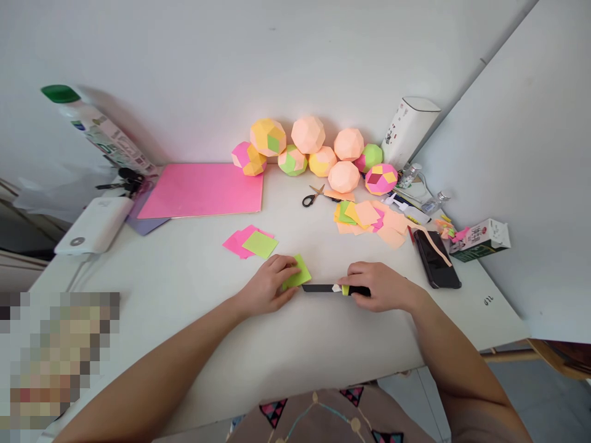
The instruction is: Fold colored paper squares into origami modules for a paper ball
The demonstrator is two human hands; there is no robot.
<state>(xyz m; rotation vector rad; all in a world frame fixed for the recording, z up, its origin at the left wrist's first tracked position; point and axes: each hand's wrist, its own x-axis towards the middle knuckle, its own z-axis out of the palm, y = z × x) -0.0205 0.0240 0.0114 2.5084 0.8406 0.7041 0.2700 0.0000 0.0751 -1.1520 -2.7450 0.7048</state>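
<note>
My left hand (270,284) presses a green square of paper (298,272) flat on the white table (194,344), fingers closed over its near edge. My right hand (376,286) grips a black utility knife (323,288) with a green mark, its blade end pointing left toward the green paper. The two hands are close together near the table's middle front.
Pink and green paper squares (252,242) lie behind my left hand. Behind them are a large pink sheet (203,189), scissors (313,197), several paper polyhedron balls (318,154), a pile of coloured squares (369,216), a black phone (435,258), a carton (480,237) and a white device (95,224).
</note>
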